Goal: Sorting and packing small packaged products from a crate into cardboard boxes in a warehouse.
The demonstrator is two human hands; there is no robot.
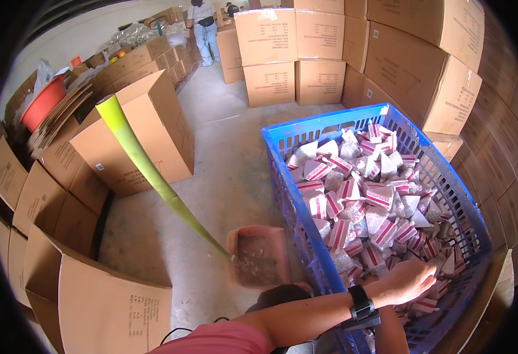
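My left hand (405, 282), with a black band on its wrist, reaches across the near end of a large blue plastic crate (315, 259). Its fingers are curled closed over the packets, and what they hold, if anything, is hidden. Beneath it my right forearm (392, 333) shows, while the right hand is covered by the left hand and wrist. The crate is heaped with small, pyramid-shaped clear packets (383, 233) bearing white and dark red labels. Their contents look like fine, shiny bits.
A reddish dustpan (262, 280) holding scraps lies left of the crate, with a long green handle (153, 174) rising leftward. Open cartons (114, 301) stand at left, stacked cartons (271, 38) behind and right. A red basin (43, 106) sits far left; a person (205, 35) stands at the back.
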